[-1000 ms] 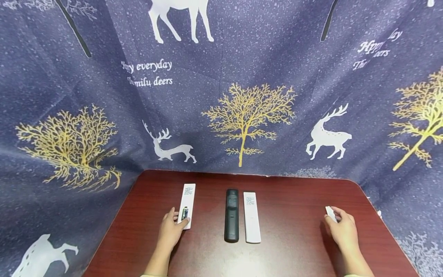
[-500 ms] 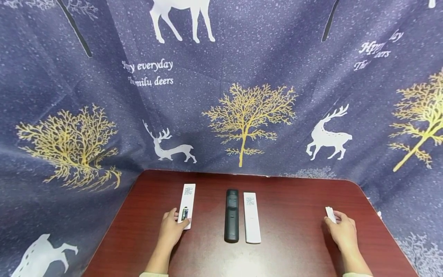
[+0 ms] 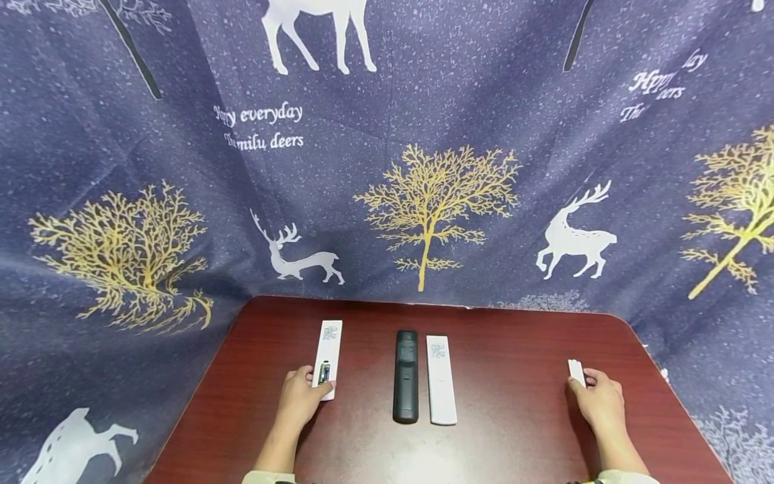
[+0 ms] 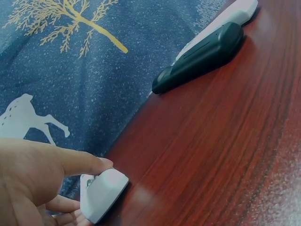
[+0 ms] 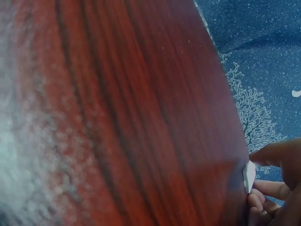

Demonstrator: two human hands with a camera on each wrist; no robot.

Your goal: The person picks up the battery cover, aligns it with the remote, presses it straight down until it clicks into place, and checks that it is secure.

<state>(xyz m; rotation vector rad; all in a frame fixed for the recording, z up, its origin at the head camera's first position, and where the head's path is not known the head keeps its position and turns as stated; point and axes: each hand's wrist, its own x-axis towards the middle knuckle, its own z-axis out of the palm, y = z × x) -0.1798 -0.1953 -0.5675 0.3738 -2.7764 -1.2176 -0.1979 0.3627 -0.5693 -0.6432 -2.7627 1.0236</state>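
Observation:
A white remote control [image 3: 328, 346] lies back up at the left of the table, its battery bay uncovered and a green-and-dark battery [image 3: 324, 374] showing inside. My left hand [image 3: 297, 398] grips its near end, thumb on one side and fingers on the other; in the left wrist view that end of the remote [image 4: 104, 195] shows beside the thumb. Far to the right, my right hand [image 3: 601, 402] pinches a small white battery cover [image 3: 576, 372] at the tabletop. The right wrist view shows this cover [image 5: 249, 177] between thumb and fingers, near the table's edge.
Mid-table, a black remote control [image 3: 406, 376] and a second white remote [image 3: 441, 380] lie side by side, backs up. The reddish-brown wooden table [image 3: 508, 376] meets a blue patterned cloth [image 3: 387, 87] hanging behind and at both sides.
The small white cover in my right hand has turned slightly, now pointing more straight away from me. My left hand and the remotes stay where they were.

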